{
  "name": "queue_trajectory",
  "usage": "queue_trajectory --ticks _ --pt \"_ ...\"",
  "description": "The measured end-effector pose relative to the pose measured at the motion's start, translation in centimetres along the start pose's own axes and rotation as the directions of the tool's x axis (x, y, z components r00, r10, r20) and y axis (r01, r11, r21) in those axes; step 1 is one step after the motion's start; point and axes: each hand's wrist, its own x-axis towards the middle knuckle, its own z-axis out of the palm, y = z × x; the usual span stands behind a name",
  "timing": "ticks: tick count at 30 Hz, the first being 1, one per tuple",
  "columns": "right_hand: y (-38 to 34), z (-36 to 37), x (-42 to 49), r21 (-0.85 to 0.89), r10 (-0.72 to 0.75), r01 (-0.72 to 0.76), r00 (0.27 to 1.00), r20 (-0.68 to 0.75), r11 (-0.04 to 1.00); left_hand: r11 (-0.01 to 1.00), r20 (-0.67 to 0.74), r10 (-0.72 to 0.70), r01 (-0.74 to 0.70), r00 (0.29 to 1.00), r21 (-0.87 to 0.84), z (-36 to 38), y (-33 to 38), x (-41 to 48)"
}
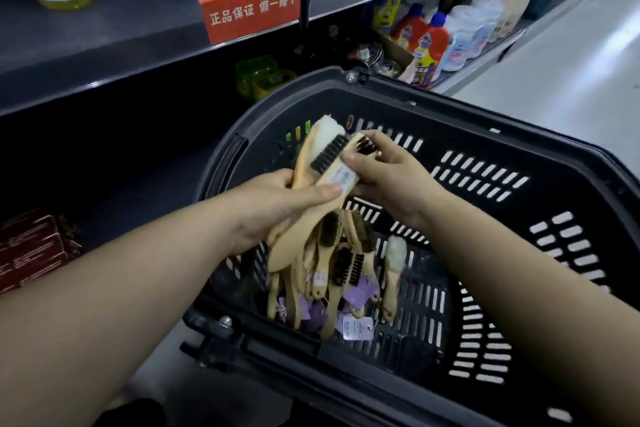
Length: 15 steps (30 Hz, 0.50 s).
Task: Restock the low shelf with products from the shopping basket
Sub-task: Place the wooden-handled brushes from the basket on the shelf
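Observation:
A black slotted shopping basket [485, 135] stands on the floor in front of the shelving. Several wooden-handled brushes [343, 274] with dark or white bristles and purple tags lie in its left end. Above them my left hand [277, 208] grips a bundle of wooden brushes [318, 163] by the handles, thumb across a white label. My right hand [388, 170] pinches the head of a dark-bristled brush [363, 146] at the top of that bundle. The low shelf [114, 163] to the left is dark.
An upper shelf [145, 31] carries bottles and white pouches, with a red price sign [249, 9] on its edge. Red boxes [31, 250] sit on the low shelf at left. Green containers [259, 76], tins and detergent bottles [429, 42] stand behind the basket. Pale floor runs to the right.

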Motion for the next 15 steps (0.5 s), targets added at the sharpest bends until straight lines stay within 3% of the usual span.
queue_trajectory --ticks 3,6,8,10,11,12,15 --pt "1.8 0.8 1.1 0.113 -0.022 0.028 0.998 -0.052 0.993 0.994 -0.115 0.008 0.005 0.993 0.111 -0.1 -0.5 0.3" --pt "4.5 0.0 2.7 0.188 0.136 -0.108 0.980 -0.145 0.976 0.994 -0.219 0.026 -0.003 0.975 0.106 -0.1 -0.7 0.8" --pt "7.7 -0.9 3.5 -0.193 0.279 -0.332 0.925 -0.257 0.923 0.992 -0.246 0.044 -0.013 0.968 0.127 -0.2 -0.9 1.0" --pt "11.6 -1.8 3.9 -0.622 0.345 -0.489 0.872 -0.347 0.612 0.985 -0.245 0.069 -0.027 0.967 0.171 -0.2 -1.0 1.2" --pt "13.3 -2.1 4.2 -0.715 0.337 -0.503 0.862 -0.377 0.486 0.983 -0.244 0.075 -0.031 0.967 0.182 -0.2 -1.1 1.2" --pt "14.7 -2.2 4.4 -0.763 0.305 -0.488 0.870 -0.388 0.424 0.982 -0.243 0.077 -0.031 0.967 0.185 -0.2 -1.0 1.2" --pt "16.2 -1.4 5.2 -0.814 0.203 -0.401 0.916 -0.346 0.420 0.985 -0.260 0.063 -0.018 0.964 0.172 -0.2 -0.7 1.2"
